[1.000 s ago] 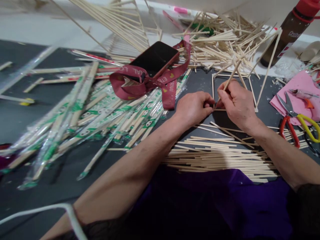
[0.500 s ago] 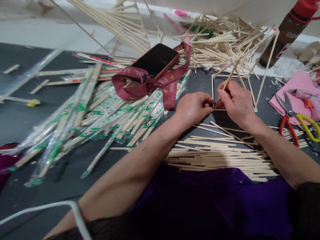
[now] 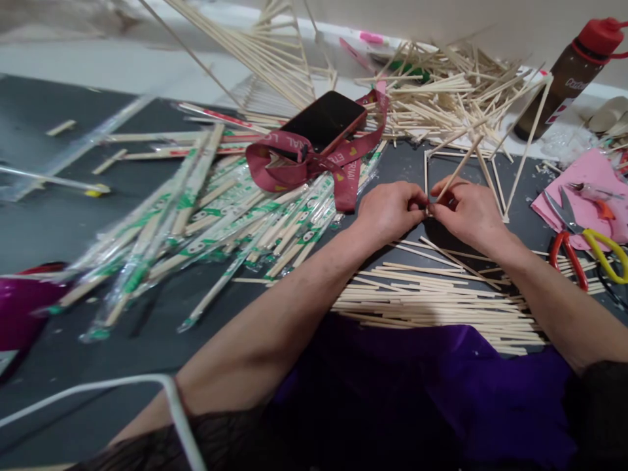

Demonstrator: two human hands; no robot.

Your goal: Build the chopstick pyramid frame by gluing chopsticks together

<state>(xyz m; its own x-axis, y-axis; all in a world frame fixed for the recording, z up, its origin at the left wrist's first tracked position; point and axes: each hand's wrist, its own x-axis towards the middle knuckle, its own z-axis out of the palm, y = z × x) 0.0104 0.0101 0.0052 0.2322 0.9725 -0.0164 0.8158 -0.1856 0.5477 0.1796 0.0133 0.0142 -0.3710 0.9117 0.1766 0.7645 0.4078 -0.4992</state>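
My left hand (image 3: 390, 210) and my right hand (image 3: 468, 210) meet fingertip to fingertip over the dark mat (image 3: 59, 216). Both are pinched on the near corner of a thin wooden stick frame (image 3: 495, 175) that lies on the mat and rises at an angle behind my right hand. One slanted stick (image 3: 455, 173) runs up from between my fingers. Below my wrists lies a flat row of bare wooden sticks (image 3: 432, 307), next to a purple cloth (image 3: 441, 379) at my lap.
Wrapped chopsticks (image 3: 216, 222) in clear and green sleeves cover the left of the mat. A dark phone (image 3: 326, 121) with a maroon lanyard (image 3: 343, 176) lies behind them. A loose stick pile (image 3: 441, 91), a brown bottle (image 3: 564, 72), pink paper (image 3: 589, 190) and scissors (image 3: 583, 248) lie at right.
The view has shifted slightly, so everything sits a little lower and to the right. My right hand has lowered and flattened toward my left hand; both stay pinched at the frame's corner.
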